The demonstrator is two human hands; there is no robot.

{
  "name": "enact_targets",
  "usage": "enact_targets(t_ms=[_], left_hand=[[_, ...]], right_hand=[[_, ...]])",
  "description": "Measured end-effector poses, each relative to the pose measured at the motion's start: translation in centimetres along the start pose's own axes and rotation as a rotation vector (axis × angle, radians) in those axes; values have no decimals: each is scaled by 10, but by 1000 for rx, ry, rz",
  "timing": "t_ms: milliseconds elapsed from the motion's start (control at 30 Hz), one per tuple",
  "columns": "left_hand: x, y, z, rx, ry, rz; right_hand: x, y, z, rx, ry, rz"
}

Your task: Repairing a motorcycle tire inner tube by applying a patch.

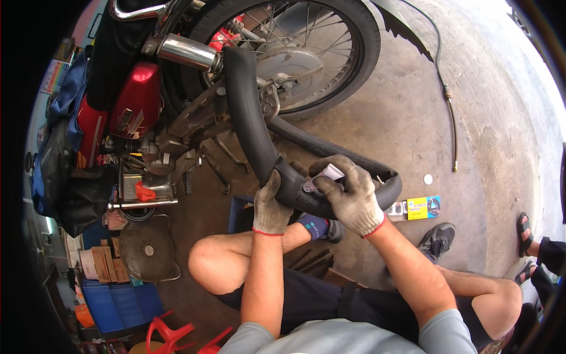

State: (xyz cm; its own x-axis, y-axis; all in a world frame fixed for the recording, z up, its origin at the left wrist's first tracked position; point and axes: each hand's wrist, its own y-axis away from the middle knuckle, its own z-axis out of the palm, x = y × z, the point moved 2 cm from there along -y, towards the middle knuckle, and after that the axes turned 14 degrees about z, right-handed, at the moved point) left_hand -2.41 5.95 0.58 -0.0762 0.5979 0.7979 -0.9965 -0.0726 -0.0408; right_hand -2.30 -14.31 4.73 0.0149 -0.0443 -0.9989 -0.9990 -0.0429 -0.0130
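Mid-repair: left hand clamped around inner tube — right hand pinching small tube against it; next, steady, even squeeze.

Small flat box, yellow and blue, lies on the concrete floor just right of the black inner tube, with a pale blister-type pack touching its left end. Small white-and-purple tube sits in the gloved right hand, pressed against the rubber. Brown cardboard cartons are stacked at lower left, above blue plastic crates. Colourful poster hangs at far left, too blurred to describe.
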Motion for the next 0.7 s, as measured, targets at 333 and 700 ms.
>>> enact_targets(t_ms=[333,700], left_hand=[[2,1,3,56,23,-7],[2,2,0,89,30,-9]], right_hand=[[-3,0,5,-42,-49,-8],[-4,-1,8,4,84,-176]])
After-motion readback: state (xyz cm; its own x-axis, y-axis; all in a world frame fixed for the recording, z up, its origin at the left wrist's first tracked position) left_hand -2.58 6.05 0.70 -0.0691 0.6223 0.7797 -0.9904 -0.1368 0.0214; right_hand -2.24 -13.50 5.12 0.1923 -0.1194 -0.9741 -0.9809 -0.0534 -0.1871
